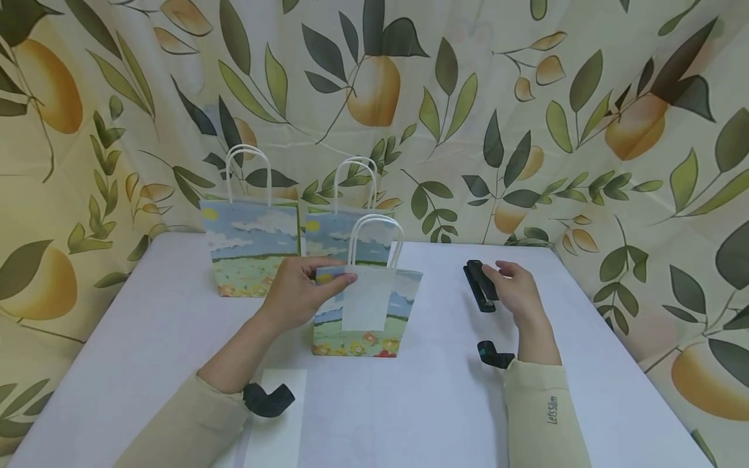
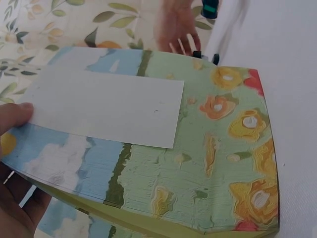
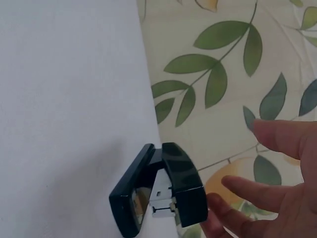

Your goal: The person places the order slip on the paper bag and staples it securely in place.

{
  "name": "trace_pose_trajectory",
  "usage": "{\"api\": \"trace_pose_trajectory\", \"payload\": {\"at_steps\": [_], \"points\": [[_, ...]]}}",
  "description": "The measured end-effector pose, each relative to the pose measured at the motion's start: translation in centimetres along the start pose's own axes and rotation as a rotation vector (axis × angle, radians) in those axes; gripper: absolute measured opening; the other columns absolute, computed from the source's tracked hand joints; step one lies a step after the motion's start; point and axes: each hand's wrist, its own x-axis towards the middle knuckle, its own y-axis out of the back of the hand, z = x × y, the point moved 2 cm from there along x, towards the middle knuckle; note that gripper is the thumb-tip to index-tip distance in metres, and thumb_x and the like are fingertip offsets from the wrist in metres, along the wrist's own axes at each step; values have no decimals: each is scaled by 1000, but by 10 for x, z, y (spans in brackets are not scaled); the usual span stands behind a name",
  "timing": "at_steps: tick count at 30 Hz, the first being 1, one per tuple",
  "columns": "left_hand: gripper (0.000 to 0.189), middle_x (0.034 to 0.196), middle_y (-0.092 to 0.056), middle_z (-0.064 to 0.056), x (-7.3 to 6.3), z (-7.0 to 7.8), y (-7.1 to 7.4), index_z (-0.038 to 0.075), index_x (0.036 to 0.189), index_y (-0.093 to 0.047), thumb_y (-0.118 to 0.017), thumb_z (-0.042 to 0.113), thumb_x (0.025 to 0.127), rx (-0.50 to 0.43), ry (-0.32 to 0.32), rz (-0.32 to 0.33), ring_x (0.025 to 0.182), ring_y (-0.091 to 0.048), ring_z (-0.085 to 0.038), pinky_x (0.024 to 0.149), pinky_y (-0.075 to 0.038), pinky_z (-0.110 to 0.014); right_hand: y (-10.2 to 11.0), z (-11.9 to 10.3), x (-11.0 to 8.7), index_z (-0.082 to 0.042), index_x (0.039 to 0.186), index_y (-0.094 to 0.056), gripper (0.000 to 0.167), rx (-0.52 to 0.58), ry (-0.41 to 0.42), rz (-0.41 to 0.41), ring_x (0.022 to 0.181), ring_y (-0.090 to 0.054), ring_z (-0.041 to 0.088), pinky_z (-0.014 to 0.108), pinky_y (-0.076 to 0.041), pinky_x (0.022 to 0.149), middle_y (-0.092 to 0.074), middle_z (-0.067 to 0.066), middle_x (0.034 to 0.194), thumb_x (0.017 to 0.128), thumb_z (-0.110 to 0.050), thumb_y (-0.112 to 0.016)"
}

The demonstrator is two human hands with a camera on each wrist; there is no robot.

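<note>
My left hand (image 1: 298, 292) pinches the upper left of a small paper gift bag (image 1: 404, 305), painted with sky, meadow and flowers. A blank white card (image 1: 365, 302) lies against the bag's front, its edge beside my thumb (image 2: 20, 114). The bag's white twisted handles (image 1: 374, 224) stand up. On the right, a black stapler (image 1: 481, 286) rests on the table, tipped on its side with its arms apart. My right hand (image 1: 517, 289) is right beside it, fingers loosely spread and not wrapped around it; whether a fingertip touches it I cannot tell.
Two similar gift bags stand behind, one at the left (image 1: 251, 240) and one at the centre (image 1: 328, 234). A white paper strip (image 1: 287, 422) lies near the front by my left forearm. A fruit-patterned cloth (image 1: 445, 117) hangs behind the white table (image 1: 433, 403).
</note>
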Motion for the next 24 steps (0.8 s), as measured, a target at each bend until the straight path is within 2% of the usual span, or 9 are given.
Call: {"api": "trace_pose_trajectory", "payload": {"at_steps": [7,18,24], "points": [[19,46,-37,0,0,-1,1,18,111,-82,-80,26,93,2,14,-7,40,-21,-10,40,-20,-24,-1,13,7,-2,162,-27,76,-25,-61,-44,150,-33,49,69,-31,118,-28,30,165,107,-51,-44],[19,48,-36,3,0,2,1,18,110,-82,-80,26,93,9,16,-5,41,-22,-10,41,-20,-24,-6,21,15,6,158,-32,67,-62,-81,-106,152,-28,50,67,-29,121,-30,32,163,110,-40,-41],[19,48,-37,3,0,1,0,17,110,-82,-80,25,93,8,2,-4,41,-21,-9,41,-19,-23,-8,25,16,8,157,-31,66,-62,-87,-118,151,-29,50,64,-29,122,-32,33,162,109,-36,-43]]}}
